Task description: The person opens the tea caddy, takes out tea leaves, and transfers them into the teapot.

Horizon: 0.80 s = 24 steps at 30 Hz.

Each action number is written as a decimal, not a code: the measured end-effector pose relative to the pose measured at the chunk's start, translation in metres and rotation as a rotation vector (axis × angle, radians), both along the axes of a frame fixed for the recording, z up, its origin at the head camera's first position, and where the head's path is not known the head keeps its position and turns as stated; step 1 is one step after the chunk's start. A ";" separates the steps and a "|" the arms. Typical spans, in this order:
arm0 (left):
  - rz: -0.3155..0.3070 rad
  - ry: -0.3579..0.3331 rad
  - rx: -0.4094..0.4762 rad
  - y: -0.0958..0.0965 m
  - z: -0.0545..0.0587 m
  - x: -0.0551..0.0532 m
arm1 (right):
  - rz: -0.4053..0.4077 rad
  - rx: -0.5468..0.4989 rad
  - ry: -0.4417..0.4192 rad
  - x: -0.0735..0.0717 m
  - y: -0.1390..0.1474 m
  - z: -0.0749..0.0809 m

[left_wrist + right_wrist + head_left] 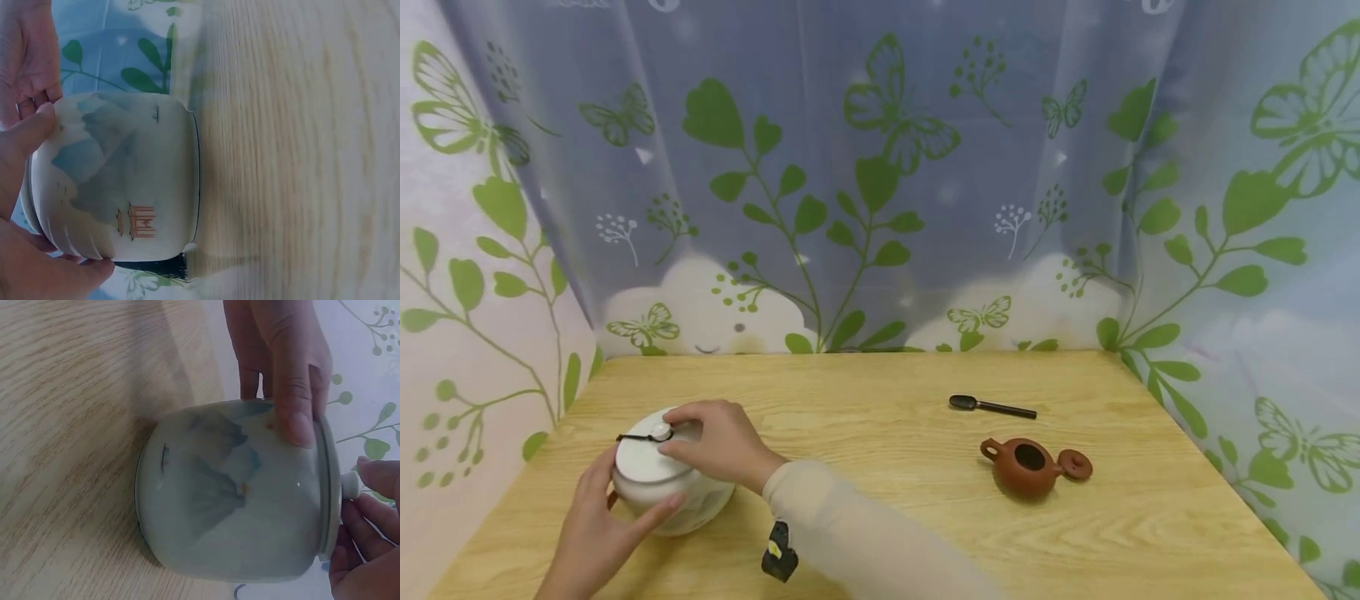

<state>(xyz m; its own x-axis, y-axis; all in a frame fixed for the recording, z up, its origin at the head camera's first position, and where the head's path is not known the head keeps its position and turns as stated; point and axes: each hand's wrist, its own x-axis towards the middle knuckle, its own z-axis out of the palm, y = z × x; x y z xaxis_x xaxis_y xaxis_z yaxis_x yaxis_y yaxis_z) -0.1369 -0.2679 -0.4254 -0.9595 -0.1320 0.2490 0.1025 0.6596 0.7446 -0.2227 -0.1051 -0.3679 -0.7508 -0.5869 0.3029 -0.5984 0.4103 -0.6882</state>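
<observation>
While our left hand [597,521] grips the upright jar [664,487] on the bench [880,500], our right hand [715,442] pinches the lid knob [661,431] directly above.

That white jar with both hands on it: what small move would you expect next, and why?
Probably lifting the lid straight up. The right hand pinches the small knob on top, while the left hand grips the jar and steadies it on the table. The lid still sits closed on the jar.
</observation>
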 end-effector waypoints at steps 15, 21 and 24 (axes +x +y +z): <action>0.006 0.069 -0.011 0.000 -0.006 -0.010 | -0.114 -0.030 0.122 -0.002 -0.023 -0.012; -0.029 0.170 0.006 0.002 -0.009 -0.014 | -0.171 -0.030 0.136 0.000 -0.026 -0.017; -0.041 0.202 0.012 0.004 -0.011 -0.017 | -0.192 -0.011 0.132 0.000 -0.027 -0.017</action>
<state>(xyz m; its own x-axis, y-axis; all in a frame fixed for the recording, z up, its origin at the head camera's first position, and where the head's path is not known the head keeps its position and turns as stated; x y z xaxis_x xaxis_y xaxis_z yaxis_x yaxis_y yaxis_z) -0.1541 -0.2643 -0.4367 -0.8950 -0.0977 0.4352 0.2772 0.6426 0.7143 -0.2225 -0.1318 -0.3852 -0.8019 -0.4328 0.4120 -0.5952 0.5182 -0.6141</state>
